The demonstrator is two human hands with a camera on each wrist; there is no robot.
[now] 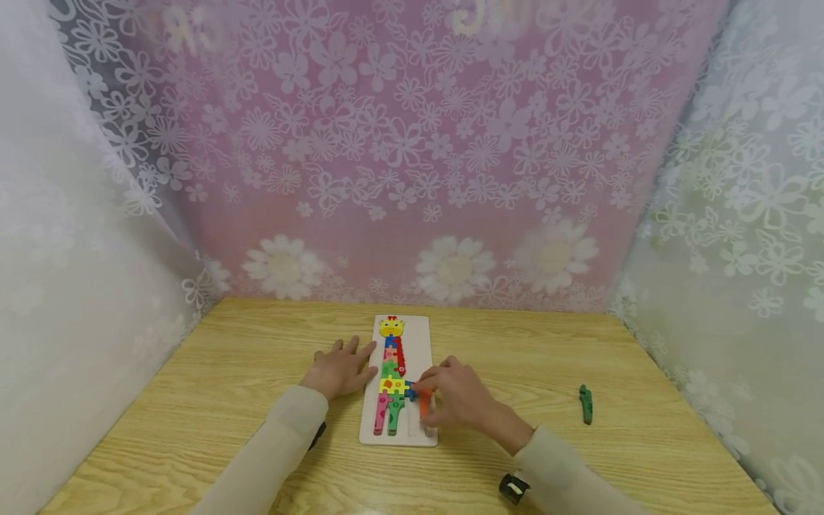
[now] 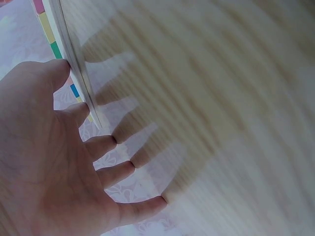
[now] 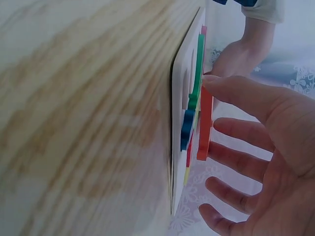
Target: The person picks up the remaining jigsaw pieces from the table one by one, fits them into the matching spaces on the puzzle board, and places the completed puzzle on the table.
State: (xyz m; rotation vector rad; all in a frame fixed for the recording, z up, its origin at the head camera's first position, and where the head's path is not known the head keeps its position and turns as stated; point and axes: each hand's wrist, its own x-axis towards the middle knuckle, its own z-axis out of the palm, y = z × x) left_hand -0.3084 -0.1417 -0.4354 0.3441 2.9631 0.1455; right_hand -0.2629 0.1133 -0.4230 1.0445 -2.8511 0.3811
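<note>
A white puzzle board (image 1: 417,340) lies upright-on on the wooden table, carrying a giraffe made of coloured jigsaw pieces under a yellow giraffe head (image 1: 391,327). My left hand (image 1: 339,370) is spread flat at the board's left side, its thumb and index fingertip at the edge. With thumb and fingers my right hand (image 1: 460,397) pinches an orange puzzle piece (image 3: 205,125), held just over the lower right of the board. A blue piece (image 3: 187,129) juts out beside the yellow body piece (image 1: 390,386). Bare leg-shaped recesses (image 1: 413,422) show beside the green leg piece (image 1: 395,413).
A dark green puzzle piece (image 1: 586,405) lies alone on the table to the right of my right hand. Flowered cloth (image 1: 412,179) hangs behind the table and along both sides. A black device (image 1: 513,488) sits at my right wrist.
</note>
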